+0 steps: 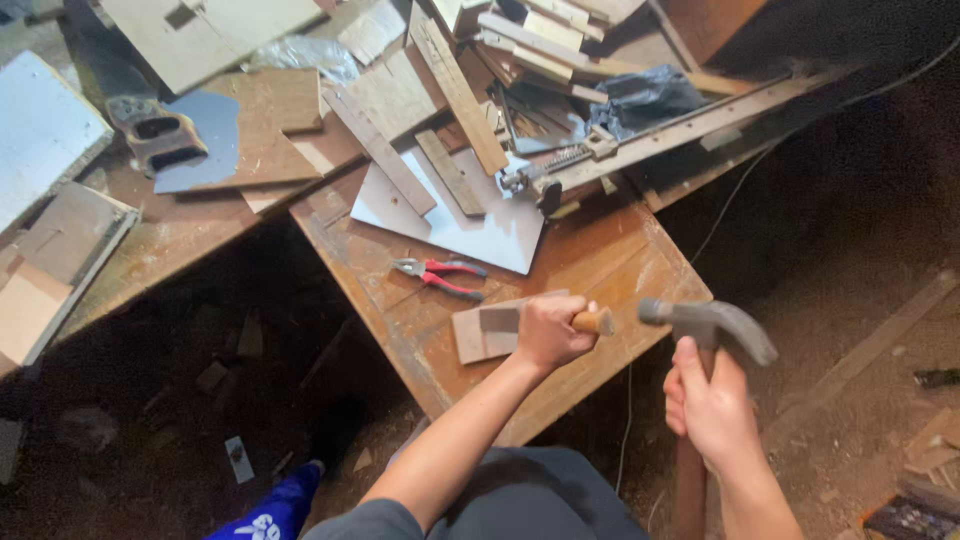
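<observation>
My left hand (548, 332) grips a chisel with a wooden handle (594, 322); its flat blade lies across a small wood block (472, 340) on the worn wooden table (610, 260). My right hand (712, 408) holds a claw hammer by its handle. The hammer head (712, 322) hangs just right of the chisel's handle end, a short gap between them, past the table's right corner.
Red-handled pliers (440, 276) lie on the table behind the block. A white panel (480, 228) with wood strips, a long bar clamp (640, 145), a handsaw (160, 140) and heaps of offcuts fill the back. A cable runs over the dirt floor at right.
</observation>
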